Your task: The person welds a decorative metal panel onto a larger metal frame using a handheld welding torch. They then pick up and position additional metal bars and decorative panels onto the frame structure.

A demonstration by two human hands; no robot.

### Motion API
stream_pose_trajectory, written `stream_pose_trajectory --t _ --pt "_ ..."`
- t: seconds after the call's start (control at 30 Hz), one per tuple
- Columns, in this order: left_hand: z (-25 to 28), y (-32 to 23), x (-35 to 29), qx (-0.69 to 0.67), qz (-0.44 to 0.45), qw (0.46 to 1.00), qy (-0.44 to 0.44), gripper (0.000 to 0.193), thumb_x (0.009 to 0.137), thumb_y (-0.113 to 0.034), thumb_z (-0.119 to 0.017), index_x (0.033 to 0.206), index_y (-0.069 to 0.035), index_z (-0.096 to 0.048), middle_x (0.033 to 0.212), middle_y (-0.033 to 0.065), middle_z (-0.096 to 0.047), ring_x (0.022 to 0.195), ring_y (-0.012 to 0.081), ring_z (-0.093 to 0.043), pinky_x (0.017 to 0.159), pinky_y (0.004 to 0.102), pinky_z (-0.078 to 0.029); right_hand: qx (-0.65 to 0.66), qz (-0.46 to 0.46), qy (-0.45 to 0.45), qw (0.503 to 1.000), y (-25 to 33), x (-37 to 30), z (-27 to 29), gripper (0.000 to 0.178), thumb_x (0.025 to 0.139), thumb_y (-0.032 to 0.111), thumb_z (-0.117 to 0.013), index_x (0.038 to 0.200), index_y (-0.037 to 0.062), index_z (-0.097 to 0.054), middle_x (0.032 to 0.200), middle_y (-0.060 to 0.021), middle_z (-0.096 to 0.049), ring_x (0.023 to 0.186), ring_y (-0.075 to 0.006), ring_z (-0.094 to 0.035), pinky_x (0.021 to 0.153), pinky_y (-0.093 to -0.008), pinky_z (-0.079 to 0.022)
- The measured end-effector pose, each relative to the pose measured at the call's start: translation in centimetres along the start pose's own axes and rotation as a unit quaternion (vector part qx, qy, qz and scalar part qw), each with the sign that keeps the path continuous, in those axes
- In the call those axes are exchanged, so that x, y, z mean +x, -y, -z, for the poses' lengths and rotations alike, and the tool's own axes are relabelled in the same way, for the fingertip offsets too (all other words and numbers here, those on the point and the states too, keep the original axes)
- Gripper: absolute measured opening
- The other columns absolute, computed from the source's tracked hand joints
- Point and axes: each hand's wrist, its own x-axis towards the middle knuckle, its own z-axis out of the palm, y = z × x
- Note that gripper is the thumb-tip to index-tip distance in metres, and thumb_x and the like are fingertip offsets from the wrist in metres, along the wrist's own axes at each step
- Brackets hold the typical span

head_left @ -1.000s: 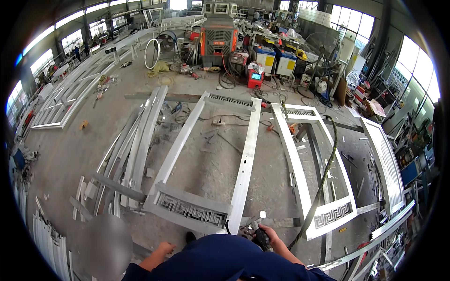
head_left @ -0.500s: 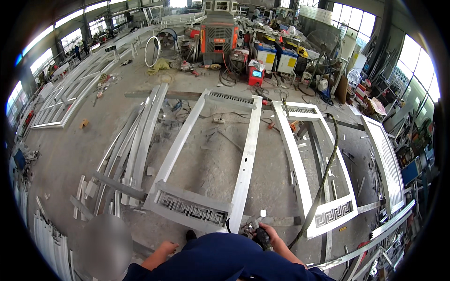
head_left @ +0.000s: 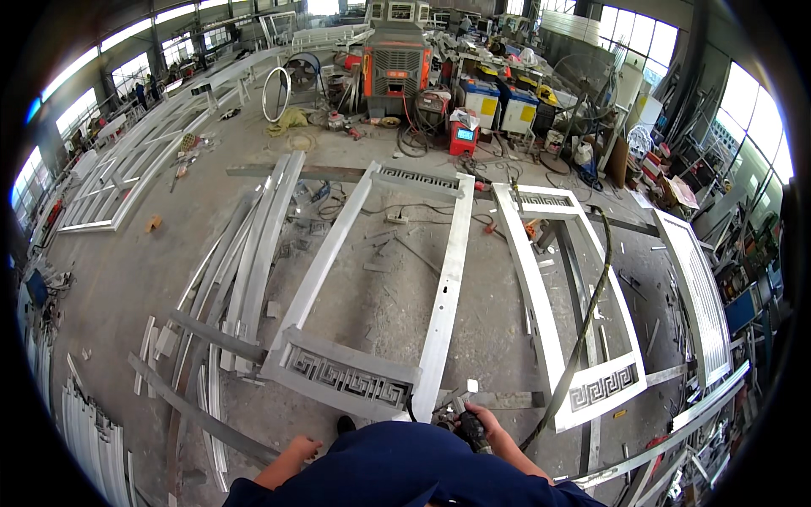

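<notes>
My right hand [head_left: 490, 420] is wrapped round a black-bodied hand tool [head_left: 473, 429] with a metal head, low in the middle of the view. I cannot make out the tool's exact kind. Just beyond it is a small white piece [head_left: 472, 385]. My left hand [head_left: 301, 447] hangs with loosely bent fingers and nothing visible in it. Ahead lies a silver metal frame [head_left: 445, 291] whose near panel [head_left: 346, 378] carries a fretwork pattern. To the right, a similar white frame [head_left: 529, 287] has a dark hose [head_left: 583, 325] draped over it.
Long metal profiles [head_left: 266, 245] lie left of the frames, and a grey bar [head_left: 203, 414] slants below them. A ribbed white panel [head_left: 693, 296] leans at the right. Cables [head_left: 405, 211] and offcuts litter the floor. Machines, including a red box [head_left: 463, 139] with a screen, stand behind.
The blurred round shape at lower left has gone, uncovering the slanting grey bar and white strips. My hands have barely moved, and the right keeps its hold on the tool.
</notes>
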Motion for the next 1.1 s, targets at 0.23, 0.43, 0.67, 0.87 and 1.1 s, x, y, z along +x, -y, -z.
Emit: stream_pose_trajectory --t 0.23,0.43,0.67,0.87,1.1 --pt "-0.3 0.2 0.1 0.008 0.033 0.999 0.003 0.053 0.089 -0.040 -0.071 0.115 0.006 -0.069 0.101 0.0192 -0.074 0.085 0.0287 -0.074 0.074 0.0423 -0.058 0.041 -0.027 0.009 0.999 -0.1 -0.4 -0.7 0.045 0.105 0.038 -0.049 0.106 -0.0063 -0.058 0.089 -0.0162 -0.066 0.075 -0.0278 -0.064 0.069 -0.0398 -0.055" --pt "-0.3 0.5 0.2 0.001 0.037 0.999 0.007 0.052 0.089 -0.040 -0.071 0.115 0.004 -0.070 0.100 0.0180 -0.075 0.082 0.0277 -0.073 0.072 0.0404 -0.058 0.035 -0.039 0.010 0.999 -0.2 -0.4 -0.7 0.047 0.104 0.039 -0.049 0.102 -0.0072 -0.059 0.088 -0.0164 -0.065 0.075 -0.0277 -0.064 0.071 -0.0401 -0.056" --pt "-0.6 1.3 0.5 -0.010 0.033 0.999 -0.005 0.051 0.088 -0.040 -0.072 0.113 0.004 -0.071 0.096 0.0172 -0.075 0.079 0.0259 -0.073 0.069 0.0391 -0.059 0.047 -0.044 0.017 0.998 -0.3 -0.9 -1.8 0.048 0.105 0.040 -0.048 0.101 -0.0071 -0.059 0.087 -0.0167 -0.065 0.075 -0.0280 -0.064 0.072 -0.0406 -0.056" --pt "-0.5 1.3 0.7 -0.001 0.037 0.999 0.007 0.048 0.087 -0.039 -0.072 0.111 0.003 -0.071 0.096 0.0161 -0.075 0.079 0.0250 -0.073 0.069 0.0386 -0.059 0.085 -0.067 0.045 0.993 -0.3 0.0 -0.6 0.048 0.105 0.039 -0.047 0.106 -0.0074 -0.056 0.089 -0.0169 -0.064 0.075 -0.0290 -0.063 0.072 -0.0412 -0.056" --pt "-0.5 1.1 0.8 0.009 0.057 0.998 0.012 0.046 0.089 -0.039 -0.071 0.109 0.002 -0.072 0.097 0.0142 -0.075 0.082 0.0249 -0.073 0.070 0.0395 -0.058 0.026 -0.035 -0.001 0.999 -0.3 0.3 -0.3 0.047 0.105 0.038 -0.046 0.108 -0.0077 -0.055 0.090 -0.0174 -0.064 0.075 -0.0289 -0.063 0.071 -0.0409 -0.056"
